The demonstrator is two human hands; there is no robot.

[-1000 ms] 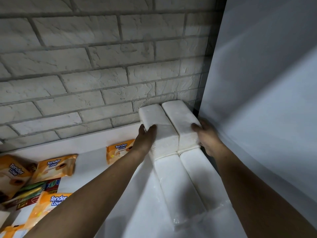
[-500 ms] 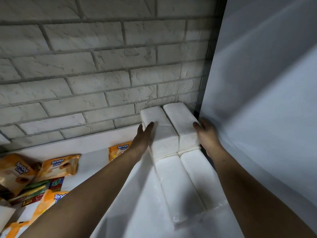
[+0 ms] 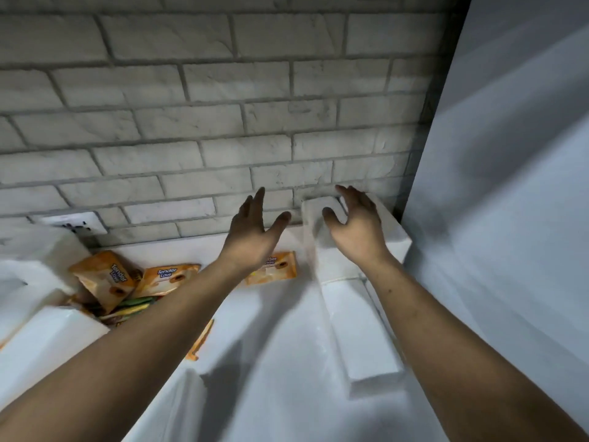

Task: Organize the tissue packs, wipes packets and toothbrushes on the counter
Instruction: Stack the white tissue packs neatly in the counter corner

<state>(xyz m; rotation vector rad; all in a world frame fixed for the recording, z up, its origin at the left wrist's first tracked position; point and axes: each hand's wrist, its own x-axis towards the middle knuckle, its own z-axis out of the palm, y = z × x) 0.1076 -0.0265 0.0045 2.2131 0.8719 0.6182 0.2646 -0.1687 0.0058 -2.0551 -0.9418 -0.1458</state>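
White counter (image 3: 274, 378) below brick wall (image 3: 223, 122); tissue packs (image 3: 360, 333) stacked in the right corner. Left hand (image 3: 251, 231) and right hand (image 3: 353, 228) hover, fingers (image 3: 258, 200) spread, holding nothing. Next, probably: gather the scattered wipes packets (image 3: 108, 279), edges squared.

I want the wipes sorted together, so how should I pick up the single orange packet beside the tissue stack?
The orange packet lies flat and thin, its right end close to the tissue stack, so that side is cramped. Probably pinch its free near long edge, coming from above with the open left hand, which is nearest.
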